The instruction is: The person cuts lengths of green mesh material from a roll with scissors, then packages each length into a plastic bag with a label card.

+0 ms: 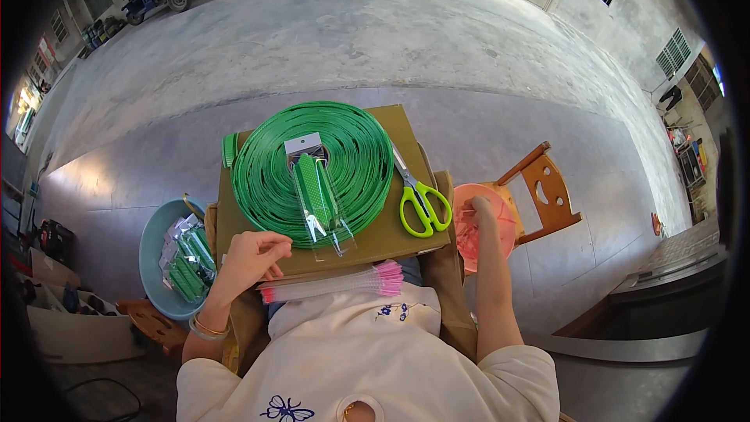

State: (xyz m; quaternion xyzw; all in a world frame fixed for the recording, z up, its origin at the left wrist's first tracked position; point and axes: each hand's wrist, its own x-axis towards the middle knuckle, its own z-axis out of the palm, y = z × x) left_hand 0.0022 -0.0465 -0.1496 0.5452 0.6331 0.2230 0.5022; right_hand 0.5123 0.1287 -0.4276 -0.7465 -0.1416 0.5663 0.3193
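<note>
Basin [150, 244], blue, at 9 o'clock, holds green packets [187, 262] and sits low within the left arm's reach. Left hand [250, 258] rests at 7 o'clock on the cardboard board [234, 215], which lies across the lap as a worktop. Its fingers are curled, tips at the stack of pink-tipped sleeves [344, 281]; can't tell if it's grasping one. Green strap coil [351, 164] mid-board, with a clear packet [320, 203] on top. Scissors [422, 199] at 3 o'clock, handles toward the person, handy. Right hand [478, 211] dips into the pink basin [506, 227] on a wooden chair [547, 187]. Fingertips hidden, grip unclear.
</note>
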